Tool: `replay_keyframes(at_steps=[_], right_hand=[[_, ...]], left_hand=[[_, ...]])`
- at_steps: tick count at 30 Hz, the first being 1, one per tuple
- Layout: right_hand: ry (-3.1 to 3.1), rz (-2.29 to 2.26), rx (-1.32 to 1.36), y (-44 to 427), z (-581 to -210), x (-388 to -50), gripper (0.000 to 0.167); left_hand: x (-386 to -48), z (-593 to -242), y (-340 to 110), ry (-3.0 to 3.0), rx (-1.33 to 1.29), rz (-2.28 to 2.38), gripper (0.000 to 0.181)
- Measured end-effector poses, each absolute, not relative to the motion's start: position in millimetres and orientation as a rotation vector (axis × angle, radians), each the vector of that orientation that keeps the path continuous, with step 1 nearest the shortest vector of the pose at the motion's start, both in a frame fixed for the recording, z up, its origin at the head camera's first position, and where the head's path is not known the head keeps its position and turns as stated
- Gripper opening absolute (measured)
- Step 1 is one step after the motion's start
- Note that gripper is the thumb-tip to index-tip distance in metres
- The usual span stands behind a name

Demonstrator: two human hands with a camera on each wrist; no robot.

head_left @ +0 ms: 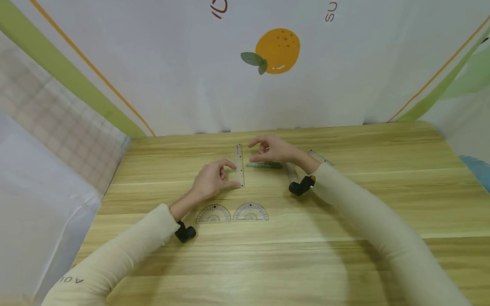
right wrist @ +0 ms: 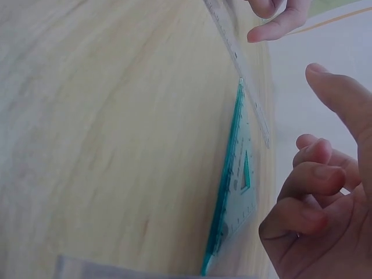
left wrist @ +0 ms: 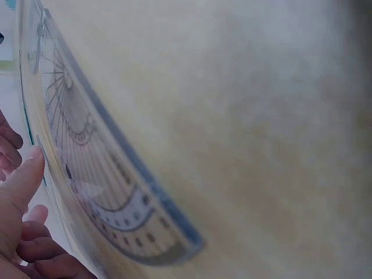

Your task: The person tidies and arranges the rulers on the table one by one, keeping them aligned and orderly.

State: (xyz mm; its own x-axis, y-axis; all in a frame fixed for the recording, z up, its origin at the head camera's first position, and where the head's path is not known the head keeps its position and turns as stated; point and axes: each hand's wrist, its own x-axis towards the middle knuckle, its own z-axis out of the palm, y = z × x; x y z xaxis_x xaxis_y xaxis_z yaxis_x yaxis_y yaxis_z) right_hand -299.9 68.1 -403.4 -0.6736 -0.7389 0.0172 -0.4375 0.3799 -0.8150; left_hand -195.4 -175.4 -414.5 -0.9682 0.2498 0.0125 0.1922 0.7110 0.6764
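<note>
I locate the clear ruler between the two hands, flat on the wooden table. Its long axis runs near to far: the near end lies by the left thumb tip, and the far end points to the white backdrop, about level with the right index finger.

I read the left hand at the ruler's left side, thumb and index finger spread wide in a C-shape, the other fingers bent inward. Both tips overlap the ruler's edge in the head view; I cannot tell whether they touch it. The hand has no grip on it.

I read the right hand to the right of the ruler and apart from it. Thumb and index finger stand well separated, the remaining fingers curl loosely, and nothing is held.

A green set square lies just below the right hand, its long edge running left to right and one pointed corner just beside the ruler. A clear strip shows partly under the right wrist; a clear scale lies beyond the right forearm. Nearer to me than the left hand, a left protractor and a right protractor sit side by side, arcs facing away.
</note>
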Motion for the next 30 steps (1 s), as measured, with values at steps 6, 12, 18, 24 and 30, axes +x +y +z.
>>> replay_keyframes(at_steps=[6, 12, 18, 24, 30], right_hand=[[2.311, -1.161, -1.031, 63.2, -404.9, -303.3, 0.056], [2.305, -1.169, -1.035, 59.2, -404.6, -306.2, 0.054], [2.262, -1.221, -0.992, 55.4, -405.5, -311.2, 0.054], [2.303, -1.204, -0.981, 49.6, -405.2, -317.4, 0.055], [2.361, -1.138, -0.964, 44.5, -407.4, -322.2, 0.055]], left_hand=[[-196.1, -415.4, -176.1, 2.846, 0.368, 1.085, 0.049], [-195.9, -414.5, -174.6, 2.836, 0.377, 1.089, 0.048], [-195.9, -415.2, -174.1, 2.831, 0.366, 1.085, 0.047], [-195.4, -412.6, -173.5, 2.841, 0.339, 1.060, 0.048], [-195.1, -407.6, -170.8, 2.847, 0.312, 1.010, 0.050]])
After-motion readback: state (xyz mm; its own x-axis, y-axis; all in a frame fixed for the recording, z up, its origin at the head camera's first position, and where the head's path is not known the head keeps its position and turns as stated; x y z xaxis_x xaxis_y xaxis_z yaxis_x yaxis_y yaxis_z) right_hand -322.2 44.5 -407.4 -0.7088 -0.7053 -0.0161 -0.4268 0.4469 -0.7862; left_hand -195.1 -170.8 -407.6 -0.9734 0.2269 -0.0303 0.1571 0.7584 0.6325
